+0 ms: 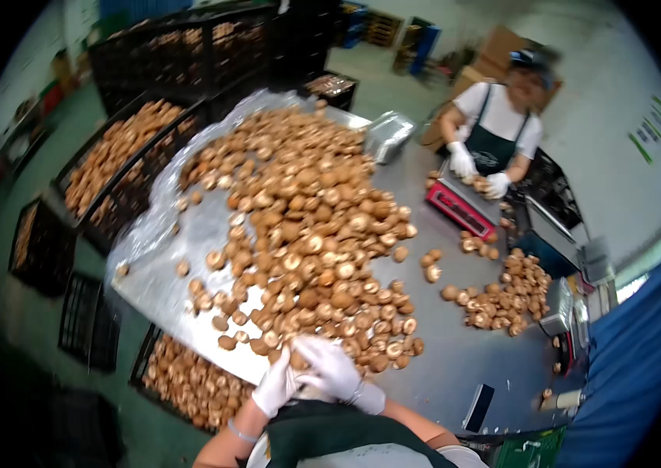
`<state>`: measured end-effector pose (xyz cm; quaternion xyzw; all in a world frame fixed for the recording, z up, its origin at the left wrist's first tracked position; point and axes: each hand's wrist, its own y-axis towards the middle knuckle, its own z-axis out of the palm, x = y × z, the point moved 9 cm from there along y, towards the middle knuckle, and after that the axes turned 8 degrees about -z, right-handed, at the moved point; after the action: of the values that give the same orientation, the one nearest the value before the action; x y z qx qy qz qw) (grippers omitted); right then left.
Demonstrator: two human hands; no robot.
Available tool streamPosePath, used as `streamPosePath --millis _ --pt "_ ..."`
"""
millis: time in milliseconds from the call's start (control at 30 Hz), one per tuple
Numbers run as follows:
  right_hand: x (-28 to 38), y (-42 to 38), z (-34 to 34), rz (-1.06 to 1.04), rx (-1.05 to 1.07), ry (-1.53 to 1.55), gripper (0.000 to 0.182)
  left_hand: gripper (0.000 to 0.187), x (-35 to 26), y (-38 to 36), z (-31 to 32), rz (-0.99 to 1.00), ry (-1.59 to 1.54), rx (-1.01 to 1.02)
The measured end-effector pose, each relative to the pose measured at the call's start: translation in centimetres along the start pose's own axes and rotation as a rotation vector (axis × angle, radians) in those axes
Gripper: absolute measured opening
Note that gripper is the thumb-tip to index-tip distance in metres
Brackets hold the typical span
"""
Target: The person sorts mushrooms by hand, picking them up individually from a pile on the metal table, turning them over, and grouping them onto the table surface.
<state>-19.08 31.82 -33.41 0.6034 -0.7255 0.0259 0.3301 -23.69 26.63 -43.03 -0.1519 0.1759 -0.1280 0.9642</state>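
Both my hands wear white gloves and meet at the near edge of a big heap of brown shiitake mushrooms [307, 226] on a metal table [439, 374]. A single mushroom [298, 361] shows between them. My left hand [274, 388] has its fingers closed against the near side of that mushroom. From the right, my right hand [330, 366] curls over it, fingers bent and slightly blurred. Part of the mushroom is hidden by the gloves. Loose mushrooms lie just beyond my fingertips.
Across the table a co-worker in white gloves [463, 160] handles mushrooms at a red scale [459, 207]. A smaller mushroom pile [510, 292] lies to the right. A phone [478, 407] rests near the front edge. Mushroom-filled black crates [139, 160] stand at left; plastic sheeting [163, 195] edges the table.
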Motion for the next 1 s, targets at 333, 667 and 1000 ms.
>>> streamPosePath --millis 333,667,1000 --pt "-3.3 -4.8 2.0 0.52 -0.134 0.771 0.048 0.052 -12.6 -3.4 20.2 0.869 2.529 -0.363" --pt "-0.5 -4.4 2.4 0.47 -0.05 0.712 0.049 0.037 -4.6 -11.3 37.8 1.005 2.749 0.019" --pt "-1.8 -6.9 -1.8 0.548 -0.187 0.638 0.05 0.031 -4.7 -13.2 41.0 0.839 2.874 -0.162"
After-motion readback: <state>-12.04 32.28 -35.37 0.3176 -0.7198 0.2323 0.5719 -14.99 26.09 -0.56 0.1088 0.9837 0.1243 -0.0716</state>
